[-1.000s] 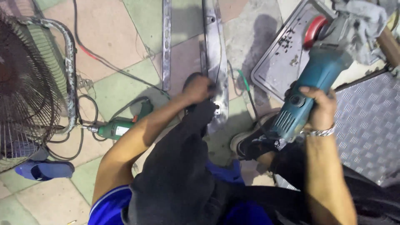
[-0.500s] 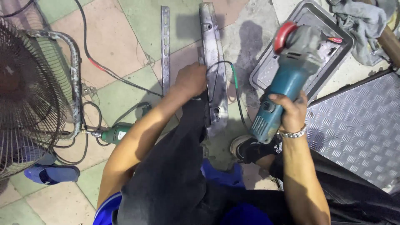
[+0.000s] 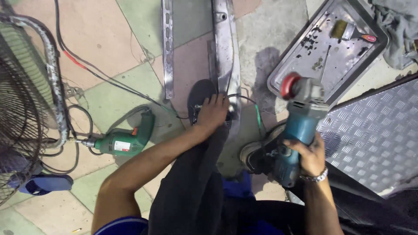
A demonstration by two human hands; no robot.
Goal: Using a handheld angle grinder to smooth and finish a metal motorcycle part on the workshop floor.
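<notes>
On a worn tiled floor [image 3: 109, 93], a grinder [image 3: 296, 130] is gripped by the right hand [image 3: 310, 152] while a metal bar [image 3: 226, 65] is pressed flat under the left hand [image 3: 213, 112].

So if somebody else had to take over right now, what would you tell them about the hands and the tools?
Left hand: pressing down on the long metal bar on the floor, beside the person's shoe.
Right hand: gripping the blue angle grinder, held up off the bar, red-capped head pointing away.
Nearby: green drill lying on the tiles to the left, thinner metal strip, metal tray with a brush.
Done or left: the grinder is not touching the bar; finished cuts cannot be told.
</notes>
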